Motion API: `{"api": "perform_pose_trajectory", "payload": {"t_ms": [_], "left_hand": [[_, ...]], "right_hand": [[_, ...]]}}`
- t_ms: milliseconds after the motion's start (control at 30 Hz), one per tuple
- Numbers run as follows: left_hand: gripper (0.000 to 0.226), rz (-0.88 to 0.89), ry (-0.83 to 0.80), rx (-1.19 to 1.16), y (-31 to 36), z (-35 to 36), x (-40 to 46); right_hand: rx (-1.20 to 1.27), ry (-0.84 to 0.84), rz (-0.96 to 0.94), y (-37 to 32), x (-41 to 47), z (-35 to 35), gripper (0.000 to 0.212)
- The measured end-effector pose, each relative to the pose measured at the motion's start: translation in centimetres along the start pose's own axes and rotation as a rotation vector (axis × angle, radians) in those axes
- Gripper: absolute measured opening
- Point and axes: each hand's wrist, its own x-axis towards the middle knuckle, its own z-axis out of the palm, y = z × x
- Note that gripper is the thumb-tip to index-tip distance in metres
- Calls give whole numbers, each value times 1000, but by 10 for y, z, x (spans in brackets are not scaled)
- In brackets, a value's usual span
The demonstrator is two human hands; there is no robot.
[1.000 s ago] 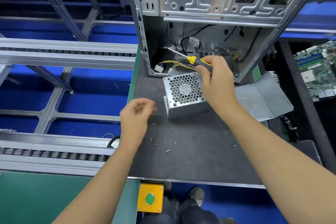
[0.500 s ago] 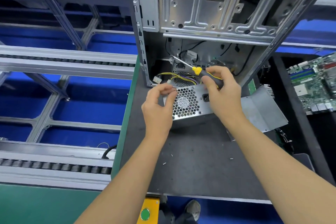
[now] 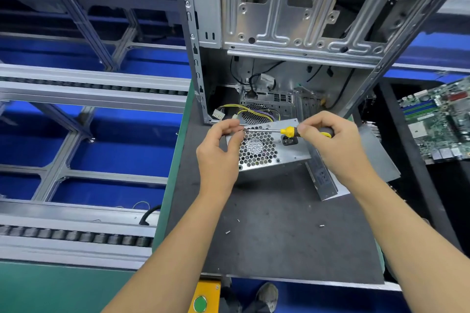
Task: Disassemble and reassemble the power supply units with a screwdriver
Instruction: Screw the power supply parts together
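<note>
A silver power supply unit (image 3: 264, 150) with a honeycomb fan grille lies on the dark mat (image 3: 279, 236), its yellow and purple wires (image 3: 256, 112) running into the open computer case (image 3: 279, 33) behind it. My right hand (image 3: 335, 142) grips the yellow and black screwdriver (image 3: 290, 131), held level with its shaft pointing left. My left hand (image 3: 218, 150) pinches at the shaft's tip over the unit's top left corner; whether a screw sits between the fingers is hidden.
Loose screws (image 3: 228, 232) lie scattered on the mat. A metal cover panel (image 3: 381, 157) rests right of the unit, a green motherboard (image 3: 440, 119) farther right. Conveyor rails (image 3: 89, 89) run along the left. A yellow button box (image 3: 203, 297) sits at the mat's near edge.
My left hand rose from the mat to the power supply's corner and met the screwdriver tip. My right hand turned the screwdriver from angled up-left to level.
</note>
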Motion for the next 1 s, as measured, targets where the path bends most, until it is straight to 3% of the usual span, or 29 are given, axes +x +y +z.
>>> {"api": "perform_pose_trajectory", "payload": {"t_ms": [133, 567, 733, 833, 1000], "left_hand": [[36, 17, 0, 20, 3, -1, -1], [20, 27, -38, 76, -2, -4, 1], [23, 41, -84, 75, 1, -4, 2], [21, 32, -84, 66, 1, -4, 1], [21, 38, -66, 71, 1, -3, 1]], "right_hand": [[2, 7, 15, 1, -1, 1, 15], [-16, -86, 106, -3, 1, -6, 19], [483, -40, 372, -8, 6, -4, 23], [620, -83, 429, -13, 8, 2, 22], [629, 28, 455, -11, 8, 15, 28]]}}
